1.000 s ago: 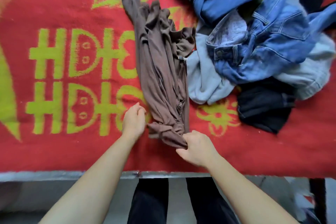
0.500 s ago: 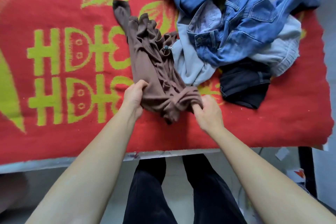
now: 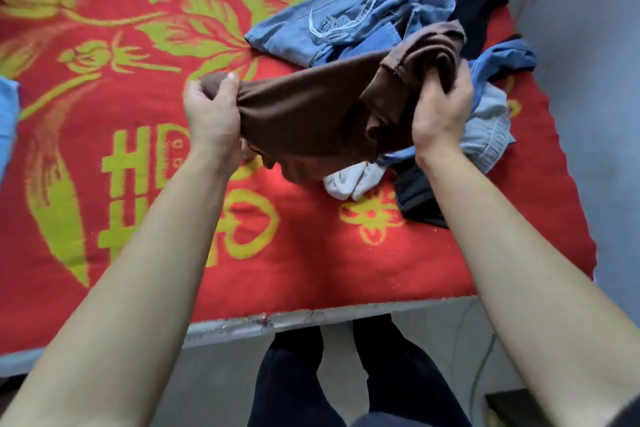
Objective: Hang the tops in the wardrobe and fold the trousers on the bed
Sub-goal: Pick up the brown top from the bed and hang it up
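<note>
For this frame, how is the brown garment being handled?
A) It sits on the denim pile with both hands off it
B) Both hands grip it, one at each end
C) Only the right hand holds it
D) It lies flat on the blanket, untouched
B: the left hand grips one end of the brown garment and the right hand grips the bunched other end, above the red blanket.
</note>
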`<move>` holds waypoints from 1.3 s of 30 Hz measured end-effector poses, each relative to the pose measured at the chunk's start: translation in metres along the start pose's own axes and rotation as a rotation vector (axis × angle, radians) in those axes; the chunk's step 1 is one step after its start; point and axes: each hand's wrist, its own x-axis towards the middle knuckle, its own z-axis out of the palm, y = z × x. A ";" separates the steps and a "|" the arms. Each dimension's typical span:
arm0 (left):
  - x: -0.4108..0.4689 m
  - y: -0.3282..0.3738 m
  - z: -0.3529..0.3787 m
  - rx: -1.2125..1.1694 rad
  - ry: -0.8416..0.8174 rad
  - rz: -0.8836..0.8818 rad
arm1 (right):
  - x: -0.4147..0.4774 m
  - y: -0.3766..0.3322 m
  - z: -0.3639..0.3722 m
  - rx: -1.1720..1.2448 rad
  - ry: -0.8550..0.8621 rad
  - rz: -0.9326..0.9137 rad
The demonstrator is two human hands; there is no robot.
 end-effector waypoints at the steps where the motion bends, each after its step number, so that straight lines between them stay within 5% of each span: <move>1: 0.000 0.022 0.005 0.001 0.008 0.131 | 0.007 -0.023 -0.001 0.042 0.023 -0.103; 5: -0.002 0.089 0.012 0.058 0.104 0.597 | 0.019 -0.079 -0.001 0.129 0.090 -0.434; 8: -0.003 0.080 0.009 0.273 0.212 0.665 | 0.014 -0.060 -0.001 0.011 0.070 -0.386; 13: -0.021 -0.052 -0.040 1.064 -0.007 0.123 | -0.041 0.078 -0.026 -0.606 -0.327 0.197; 17: -0.069 -0.151 -0.095 1.322 -0.255 -0.266 | -0.108 0.165 -0.072 -0.915 -0.617 0.483; 20: -0.097 -0.182 -0.122 1.331 -0.260 -0.403 | -0.135 0.187 -0.093 -0.944 -0.710 0.575; 24: -0.093 -0.186 -0.138 1.319 -0.300 -0.492 | -0.146 0.186 -0.103 -0.958 -0.812 0.426; 28: -0.074 -0.167 -0.143 1.385 -0.177 -0.275 | -0.156 0.176 -0.098 -0.853 -0.846 0.261; 32: -0.050 -0.153 -0.155 1.316 0.028 -0.058 | -0.157 0.174 -0.075 -0.734 -0.784 0.436; 36: -0.030 -0.154 -0.170 1.050 0.225 -0.108 | -0.150 0.179 -0.048 -0.576 -0.744 0.571; 39: -0.032 -0.168 -0.170 0.992 0.141 -0.116 | -0.143 0.182 -0.036 -0.669 -0.736 0.677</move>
